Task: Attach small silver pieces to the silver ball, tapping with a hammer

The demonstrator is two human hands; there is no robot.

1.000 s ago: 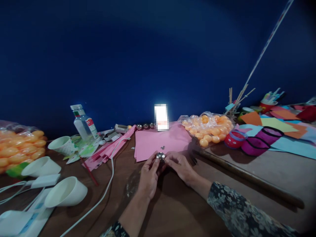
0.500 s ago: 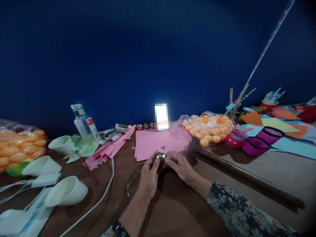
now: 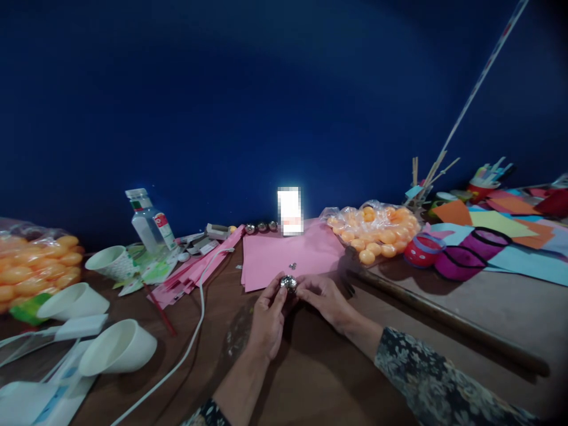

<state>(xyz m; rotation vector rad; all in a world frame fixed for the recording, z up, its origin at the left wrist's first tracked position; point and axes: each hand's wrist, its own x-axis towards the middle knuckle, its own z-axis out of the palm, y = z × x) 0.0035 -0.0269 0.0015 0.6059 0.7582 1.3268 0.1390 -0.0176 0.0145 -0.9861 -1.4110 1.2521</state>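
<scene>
A small shiny silver ball [image 3: 288, 283] is held above the table, just in front of the pink paper sheets [image 3: 290, 251]. My left hand [image 3: 269, 313] has its thumb and fingers closed on the ball's left side. From the right, my right hand [image 3: 326, 300] pinches at the ball's edge; whether a small piece is between those fingertips is too small to tell. Tiny silver pieces [image 3: 293, 266] lie on the pink paper beyond the ball. Several similar silver balls [image 3: 261, 226] stand in a row at the paper's back left edge.
Bagged orange balls [image 3: 377, 231] and a wooden stick [image 3: 448, 316] lie to the right. Paper cups [image 3: 119, 348], a white cable [image 3: 195, 337], pink strips [image 3: 190, 275] and a bottle [image 3: 151, 223] are at left. A bright blurred rectangle [image 3: 290, 211] stands behind the paper.
The view has shifted very slightly. Both hands stay at the silver ball, with almost no visible movement.
</scene>
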